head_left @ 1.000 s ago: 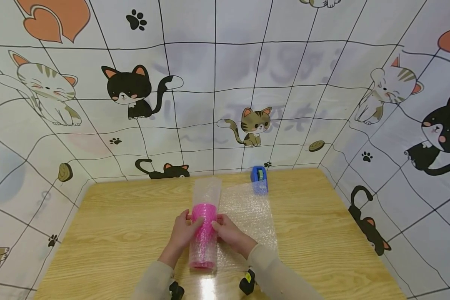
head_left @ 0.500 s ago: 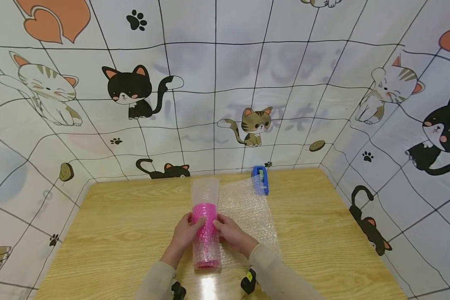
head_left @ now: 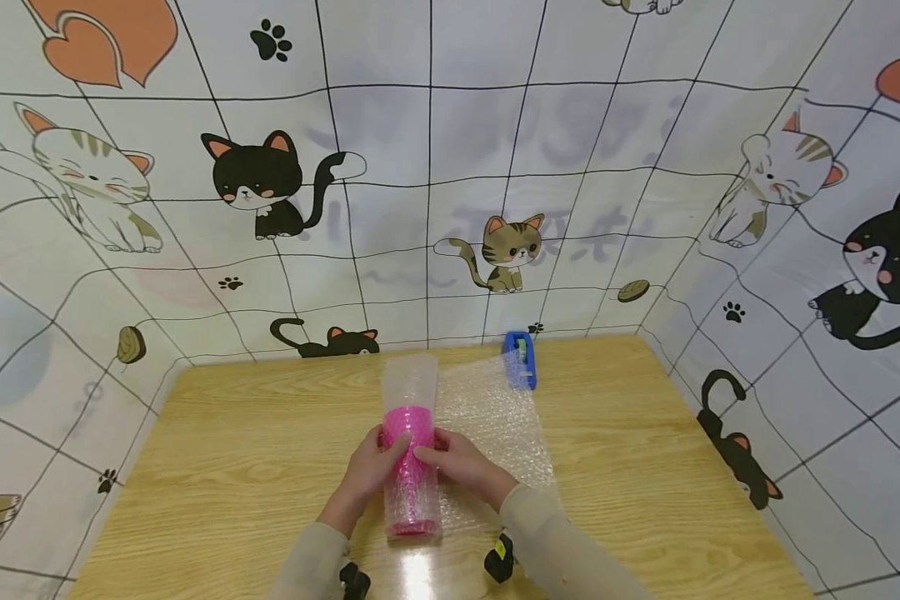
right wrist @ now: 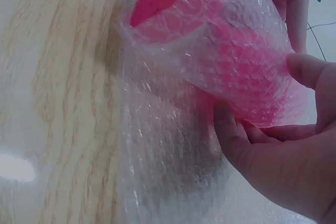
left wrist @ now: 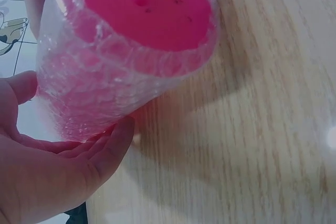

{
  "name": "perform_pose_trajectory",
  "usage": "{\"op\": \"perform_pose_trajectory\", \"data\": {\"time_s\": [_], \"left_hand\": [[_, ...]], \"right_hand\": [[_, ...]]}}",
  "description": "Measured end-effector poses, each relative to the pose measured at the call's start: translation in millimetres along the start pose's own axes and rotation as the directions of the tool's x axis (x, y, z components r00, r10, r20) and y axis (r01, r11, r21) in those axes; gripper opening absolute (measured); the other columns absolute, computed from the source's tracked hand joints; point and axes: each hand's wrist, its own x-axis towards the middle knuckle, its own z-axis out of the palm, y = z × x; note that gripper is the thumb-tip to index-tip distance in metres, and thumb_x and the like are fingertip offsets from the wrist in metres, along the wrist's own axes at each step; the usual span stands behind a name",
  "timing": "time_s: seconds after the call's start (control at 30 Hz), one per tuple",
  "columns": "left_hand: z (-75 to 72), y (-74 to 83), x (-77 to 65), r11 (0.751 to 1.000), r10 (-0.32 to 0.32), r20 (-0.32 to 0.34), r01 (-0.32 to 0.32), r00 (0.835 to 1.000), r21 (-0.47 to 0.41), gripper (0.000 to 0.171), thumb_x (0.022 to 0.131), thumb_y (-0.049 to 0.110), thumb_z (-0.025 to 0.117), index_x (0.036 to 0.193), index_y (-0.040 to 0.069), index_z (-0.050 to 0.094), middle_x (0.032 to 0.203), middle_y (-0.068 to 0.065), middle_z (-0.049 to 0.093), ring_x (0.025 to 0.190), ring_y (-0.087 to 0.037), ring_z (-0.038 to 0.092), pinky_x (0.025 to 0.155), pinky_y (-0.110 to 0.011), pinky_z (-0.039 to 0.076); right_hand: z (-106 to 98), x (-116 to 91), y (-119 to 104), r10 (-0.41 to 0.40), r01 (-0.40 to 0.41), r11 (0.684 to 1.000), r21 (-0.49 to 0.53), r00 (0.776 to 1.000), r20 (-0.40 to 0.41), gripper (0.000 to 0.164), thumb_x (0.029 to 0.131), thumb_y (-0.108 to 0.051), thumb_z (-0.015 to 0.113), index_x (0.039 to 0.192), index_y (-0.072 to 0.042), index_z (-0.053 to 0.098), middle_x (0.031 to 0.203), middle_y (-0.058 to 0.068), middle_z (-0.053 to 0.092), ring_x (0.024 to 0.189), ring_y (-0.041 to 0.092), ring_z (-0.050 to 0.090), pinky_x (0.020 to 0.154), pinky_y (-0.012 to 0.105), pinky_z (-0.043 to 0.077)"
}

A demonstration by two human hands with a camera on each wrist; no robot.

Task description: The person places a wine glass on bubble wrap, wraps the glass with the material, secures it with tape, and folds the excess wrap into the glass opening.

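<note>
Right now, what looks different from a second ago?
The wrapped pink tube slid slightly right at its near end. The right hand put its thumb farther left across it. The left hand still holds it too; the blue tape holder stayed put.

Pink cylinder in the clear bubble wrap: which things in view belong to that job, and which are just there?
Part of the job:
left hand, right hand
pink cylinder
bubble wrap, partly around it
blue tape dispenser, probably, though untouched by either hand

Just there:
cat-print backdrop
wooden table
black wrist devices
</note>
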Motion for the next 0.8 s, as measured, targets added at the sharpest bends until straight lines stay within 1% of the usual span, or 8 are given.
{"op": "perform_pose_trajectory", "data": {"time_s": [0.07, 0.17, 0.27, 0.33, 0.47, 0.57, 0.63, 0.8], "left_hand": [[-0.8, 0.9, -0.1, 1.0, -0.002, 0.003, 0.002, 1.0, 0.004, 0.078, 0.097, 0.048, 0.053, 0.148, -0.007, 0.029, 0.145, -0.03, 0.043, 0.133, -0.046, 0.044, 0.107, -0.056, 0.043], [-1.0, 2.5, 0.2, 1.0, -0.017, -0.001, 0.017, 1.0, 0.001, 0.075, 0.1, 0.047, 0.047, 0.149, -0.007, 0.027, 0.148, -0.031, 0.039, 0.136, -0.047, 0.039, 0.109, -0.057, 0.039], [-0.7, 3.3, 1.0, 0.999, -0.029, -0.011, 0.029, 1.0, -0.015, 0.07, 0.102, 0.044, 0.042, 0.149, -0.006, 0.027, 0.149, -0.032, 0.036, 0.138, -0.048, 0.036, 0.111, -0.058, 0.037], [-0.7, 3.7, 1.2, 0.999, -0.035, -0.018, 0.035, 0.999, -0.029, 0.067, 0.102, 0.041, 0.041, 0.149, -0.004, 0.028, 0.149, -0.032, 0.036, 0.138, -0.048, 0.036, 0.111, -0.059, 0.036], [-1.2, 2.6, 2.2, 0.999, -0.026, -0.018, 0.025, 0.999, -0.041, 0.064, 0.101, 0.038, 0.044, 0.149, -0.002, 0.03, 0.148, -0.031, 0.038, 0.137, -0.048, 0.038, 0.11, -0.058, 0.038], [-1.7, 1.4, 3.1, 0.999, -0.011, -0.014, 0.01, 1.0, -0.045, 0.066, 0.1, 0.039, 0.048, 0.149, -0.002, 0.03, 0.148, -0.031, 0.039, 0.137, -0.047, 0.039, 0.111, -0.057, 0.038], [-1.9, 1.0, 3.4, 0.999, 0.0, -0.014, -0.001, 1.0, -0.048, 0.067, 0.099, 0.038, 0.05, 0.149, -0.002, 0.03, 0.147, -0.031, 0.039, 0.137, -0.047, 0.039, 0.111, -0.057, 0.038], [-1.6, 1.9, 3.4, 0.999, 0.001, -0.022, -0.002, 1.0, -0.043, 0.069, 0.098, 0.038, 0.053, 0.149, -0.002, 0.031, 0.146, -0.032, 0.041, 0.135, -0.046, 0.042, 0.11, -0.056, 0.039]], "right_hand": [[0.5, 0.3, -0.9, 0.018, -0.018, 1.0, -0.007, 1.0, -0.011, 0.074, 0.093, -0.044, 0.062, 0.149, -0.002, 0.036, 0.145, 0.017, 0.05, 0.131, 0.034, 0.051, 0.107, 0.049, 0.045], [0.5, 1.0, -1.3, 0.026, -0.026, 1.0, -0.005, 0.999, -0.033, 0.072, 0.092, -0.042, 0.064, 0.145, 0.0, 0.039, 0.14, 0.019, 0.053, 0.126, 0.033, 0.055, 0.103, 0.048, 0.049], [0.1, 0.6, -1.2, 0.038, -0.039, 0.999, -0.009, 0.998, -0.054, 0.07, 0.091, -0.042, 0.066, 0.141, 0.0, 0.04, 0.137, 0.019, 0.054, 0.123, 0.032, 0.057, 0.101, 0.048, 0.05], [-0.2, -0.1, -0.7, 0.04, -0.041, 0.999, -0.017, 0.997, -0.061, 0.07, 0.091, -0.042, 0.066, 0.14, 0.001, 0.04, 0.138, 0.02, 0.053, 0.124, 0.033, 0.056, 0.102, 0.049, 0.049], [-0.4, -1.3, -0.9, 0.033, -0.034, 0.999, -0.003, 0.998, -0.058, 0.07, 0.092, -0.039, 0.065, 0.142, 0.002, 0.04, 0.141, 0.021, 0.051, 0.128, 0.036, 0.052, 0.107, 0.051, 0.044], [-0.2, -1.5, -1.3, 0.012, -0.011, 0.999, 0.03, 0.999, -0.041, 0.067, 0.094, -0.034, 0.063, 0.143, 0.004, 0.039, 0.141, 0.023, 0.05, 0.129, 0.038, 0.051, 0.109, 0.051, 0.043], [-0.3, -1.4, -1.1, 0.0, 0.001, 0.999, 0.054, 1.0, -0.029, 0.066, 0.094, -0.03, 0.063, 0.144, 0.006, 0.037, 0.141, 0.024, 0.05, 0.129, 0.038, 0.051, 0.109, 0.05, 0.043], [-1.9, 0.8, 1.3, -0.025, 0.023, 0.992, 0.122, 1.0, 0.014, 0.063, 0.096, -0.023, 0.06, 0.145, 0.008, 0.036, 0.141, 0.025, 0.05, 0.129, 0.038, 0.052, 0.108, 0.048, 0.044]]}}
